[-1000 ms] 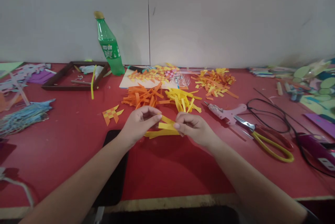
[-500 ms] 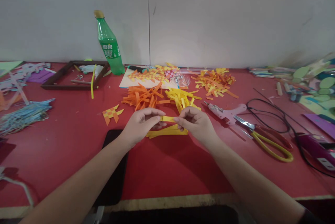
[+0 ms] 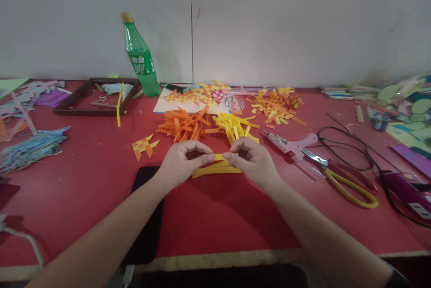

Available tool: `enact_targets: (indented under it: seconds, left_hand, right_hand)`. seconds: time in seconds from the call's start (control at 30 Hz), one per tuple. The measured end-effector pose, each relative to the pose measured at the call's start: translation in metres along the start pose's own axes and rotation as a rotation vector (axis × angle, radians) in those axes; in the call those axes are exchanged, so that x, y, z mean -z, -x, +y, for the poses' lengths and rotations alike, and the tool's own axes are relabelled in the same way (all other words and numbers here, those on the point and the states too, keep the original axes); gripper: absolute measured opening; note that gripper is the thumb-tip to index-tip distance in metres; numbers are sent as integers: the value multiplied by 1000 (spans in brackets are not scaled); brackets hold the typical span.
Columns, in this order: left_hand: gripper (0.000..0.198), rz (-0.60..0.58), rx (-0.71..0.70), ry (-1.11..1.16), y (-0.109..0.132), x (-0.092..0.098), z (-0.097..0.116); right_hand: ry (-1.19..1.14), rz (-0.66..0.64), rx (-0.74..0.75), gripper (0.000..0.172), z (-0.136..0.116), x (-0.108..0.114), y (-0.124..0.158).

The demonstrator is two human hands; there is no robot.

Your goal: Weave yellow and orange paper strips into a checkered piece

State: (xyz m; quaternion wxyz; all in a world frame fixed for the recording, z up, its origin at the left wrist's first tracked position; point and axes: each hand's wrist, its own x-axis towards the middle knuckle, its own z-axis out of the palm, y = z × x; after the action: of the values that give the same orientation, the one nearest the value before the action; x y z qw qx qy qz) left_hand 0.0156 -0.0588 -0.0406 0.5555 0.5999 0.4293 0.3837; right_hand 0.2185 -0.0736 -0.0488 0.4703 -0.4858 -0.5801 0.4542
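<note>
Both hands, left hand (image 3: 180, 162) and right hand (image 3: 252, 159), pinched on one yellow paper strip (image 3: 218, 157) above red table (image 3: 218, 216).

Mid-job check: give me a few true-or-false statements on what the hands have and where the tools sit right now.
1. The left hand and right hand both pinch one yellow strip. True.
2. The scissors lie left of the left hand. False: they lie to the right of the right hand, beside the pink glue gun.
3. A pile of orange strips lies beyond the left hand. True.
4. The green bottle lies on its side. False: it stands at the back, by the wall.
5. More yellow strips rest on the red table just below the hands. True.
</note>
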Motion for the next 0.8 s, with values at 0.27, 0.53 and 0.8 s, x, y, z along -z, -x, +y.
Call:
enact_targets:
  seconds: [0.27,0.53,0.8]
  left_hand:
    - [25,72,18,77,-2,2,-3]
    - [24,104,-12,81,-2,2,-2]
    - [31,139,-53,-9,-4,4,-8]
  right_hand:
    - [-73,-63,-3,28,-6,9,-2]
    - [-15,-11,-12,28,-3,9,-5]
    - [1,-12,4,32,-1,7,-4]
